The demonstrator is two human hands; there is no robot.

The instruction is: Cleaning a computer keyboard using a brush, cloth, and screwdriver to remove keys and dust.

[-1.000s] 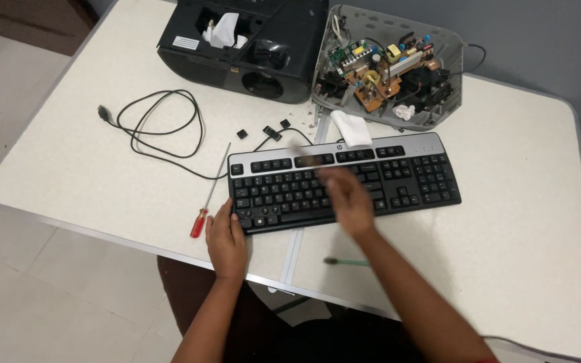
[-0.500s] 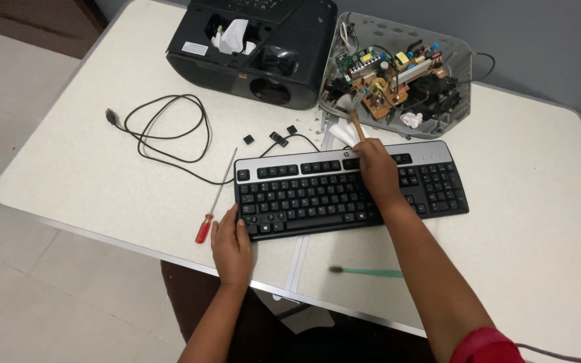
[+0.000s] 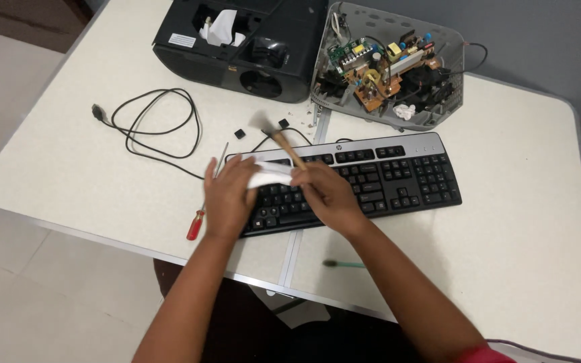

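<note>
Both hands have met over the black keyboard's (image 3: 371, 175) left half. The left hand (image 3: 226, 195) pinches a white cloth (image 3: 267, 176); the right hand (image 3: 327, 191) is closed around a wooden-handled brush (image 3: 280, 140).

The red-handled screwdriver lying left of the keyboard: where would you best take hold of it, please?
Probably by the red handle of the red-handled screwdriver, coming from the table's near edge. It is the thickest part and lies nearest that edge, while the thin metal shaft runs up beside the left hand.
</note>
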